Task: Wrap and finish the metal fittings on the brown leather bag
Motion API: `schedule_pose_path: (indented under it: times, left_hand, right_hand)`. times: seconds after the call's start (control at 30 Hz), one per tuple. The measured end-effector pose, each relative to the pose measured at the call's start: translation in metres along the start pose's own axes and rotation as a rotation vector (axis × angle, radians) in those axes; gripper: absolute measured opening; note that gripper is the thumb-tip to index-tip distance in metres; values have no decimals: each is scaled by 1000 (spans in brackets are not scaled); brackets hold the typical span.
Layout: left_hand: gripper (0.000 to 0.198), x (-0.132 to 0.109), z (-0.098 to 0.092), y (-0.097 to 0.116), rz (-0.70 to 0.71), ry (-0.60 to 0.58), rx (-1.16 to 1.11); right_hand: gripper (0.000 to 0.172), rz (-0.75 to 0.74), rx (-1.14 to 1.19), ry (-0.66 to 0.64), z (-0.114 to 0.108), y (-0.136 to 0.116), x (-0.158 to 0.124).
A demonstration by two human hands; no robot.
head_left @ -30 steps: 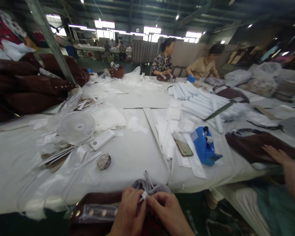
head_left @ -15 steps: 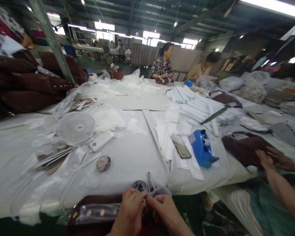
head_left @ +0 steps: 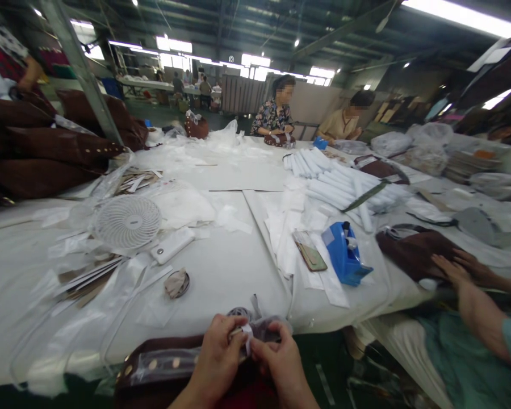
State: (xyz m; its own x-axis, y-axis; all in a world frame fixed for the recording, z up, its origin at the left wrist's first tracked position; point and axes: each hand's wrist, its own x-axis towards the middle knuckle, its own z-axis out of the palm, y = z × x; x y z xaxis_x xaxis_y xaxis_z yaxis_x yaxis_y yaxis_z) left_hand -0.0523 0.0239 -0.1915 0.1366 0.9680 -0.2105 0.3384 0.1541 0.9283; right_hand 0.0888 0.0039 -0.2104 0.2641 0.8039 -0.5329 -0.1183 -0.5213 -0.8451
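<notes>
At the near edge of the tabletop (head_left: 221,278), the left hand (head_left: 215,355) and right hand (head_left: 283,363) curl almost shut, pinching a small white tag (head_left: 247,335) between them (a studded brown bag (head_left: 153,363) lies crosswise below, nearer the left hand).

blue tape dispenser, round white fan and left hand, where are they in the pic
blue tape dispenser (head_left: 343,255), head view, point on its blue body
round white fan (head_left: 126,222), head view, point on the middle of its grille
left hand (head_left: 216,352), head view, point on the back of the hand
</notes>
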Motion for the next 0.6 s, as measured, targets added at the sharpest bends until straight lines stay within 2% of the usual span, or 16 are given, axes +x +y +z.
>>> schedule_pose_path:
  times: [0.17, 0.3, 0.43, 0.53, 0.6]
  left_hand:
    - [22, 4, -8, 3, -54, -61, 37]
    - [17, 14, -6, 2, -159, -98, -148]
    - [31, 31, -17, 9, -291, -146, -384]
    - [34, 43, -33, 20, -269, -116, -388]
    - [32, 44, -43, 28, -203, -82, -329]
  right_hand:
    - [58, -123, -127, -45, 3, 18, -6]
    - [43, -285, -315, -61, 0, 18, -16]
    - [40, -460, -587, -136, -19, -13, -14]
    - [44, -612, -682, -41, -48, -47, 1]
    - [56, -665, -670, 19, -68, -61, 13]
